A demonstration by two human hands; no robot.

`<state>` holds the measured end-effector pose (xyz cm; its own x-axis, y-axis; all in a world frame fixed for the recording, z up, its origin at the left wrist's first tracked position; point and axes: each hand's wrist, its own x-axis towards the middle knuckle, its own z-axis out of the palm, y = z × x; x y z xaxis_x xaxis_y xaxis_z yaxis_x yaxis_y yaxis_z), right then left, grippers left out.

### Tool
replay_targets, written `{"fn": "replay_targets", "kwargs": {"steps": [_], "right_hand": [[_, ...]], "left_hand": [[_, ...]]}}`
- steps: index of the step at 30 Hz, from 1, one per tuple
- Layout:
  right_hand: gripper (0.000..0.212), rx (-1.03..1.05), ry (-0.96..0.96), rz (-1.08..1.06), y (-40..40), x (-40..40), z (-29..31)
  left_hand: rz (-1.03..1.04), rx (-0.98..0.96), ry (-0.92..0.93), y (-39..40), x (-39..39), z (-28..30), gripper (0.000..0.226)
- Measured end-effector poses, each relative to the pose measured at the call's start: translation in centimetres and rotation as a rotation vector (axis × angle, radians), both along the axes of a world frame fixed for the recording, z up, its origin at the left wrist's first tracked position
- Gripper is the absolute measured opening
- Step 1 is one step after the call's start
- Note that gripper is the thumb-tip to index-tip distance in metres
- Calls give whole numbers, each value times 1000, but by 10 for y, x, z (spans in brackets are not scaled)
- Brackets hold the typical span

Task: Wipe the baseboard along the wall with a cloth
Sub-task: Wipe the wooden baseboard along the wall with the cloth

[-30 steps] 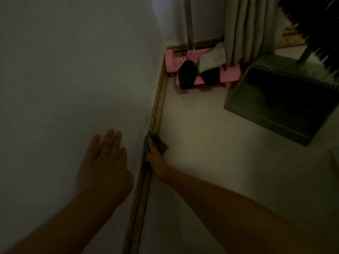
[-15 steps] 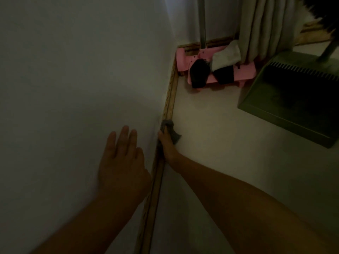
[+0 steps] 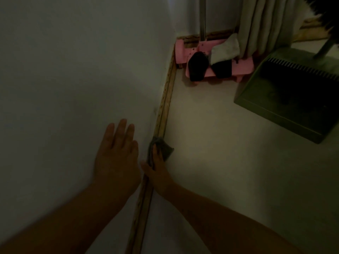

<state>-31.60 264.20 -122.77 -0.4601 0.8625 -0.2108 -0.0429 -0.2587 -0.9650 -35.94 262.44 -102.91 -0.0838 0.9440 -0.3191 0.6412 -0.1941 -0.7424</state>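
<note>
Hands split the work: left hand [image 3: 117, 158] flat and open on the white wall, right hand [image 3: 157, 169] pressing a grey cloth [image 3: 163, 146] onto the narrow wooden baseboard [image 3: 166, 105]; firm, even pressure toward the corner should serve best.

The right hand [image 3: 157, 169] is covering part of the cloth [image 3: 161, 148]; the dustpan [image 3: 286, 99] is running past the right edge.
</note>
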Motion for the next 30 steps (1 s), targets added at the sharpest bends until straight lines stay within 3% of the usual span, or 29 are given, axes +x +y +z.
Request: {"fn": "replay_targets", "kwargs": {"steps": [2,5,10,12,16,23,27,30], "right_hand": [[93,8,11,-8,4,-3,3],[93,-163,121,-66,27,-6,11],[55,-273,351,-149,35,6,19],[56,-270,310,-135,27,5,16],[80,-204,127,-60,-5,-2,0],[81,-184,121,-29,-14,-2,-1],[65,-191,164,-54,9,2,6],[74,-191,142,-50,10,0,7]], "left_hand": [[-23,-36,56,-3,-1,1,67],[-42,-74,96,-9,-3,3,68],[-66,-81,111,-14,-6,4,67],[-66,-71,127,-14,-7,2,67],[-45,-66,120,-16,-6,-1,68],[-24,-42,46,-29,-4,-5,67],[-8,-31,-9,-46,-3,-6,67],[6,-8,-56,-65,-3,-10,68]]}}
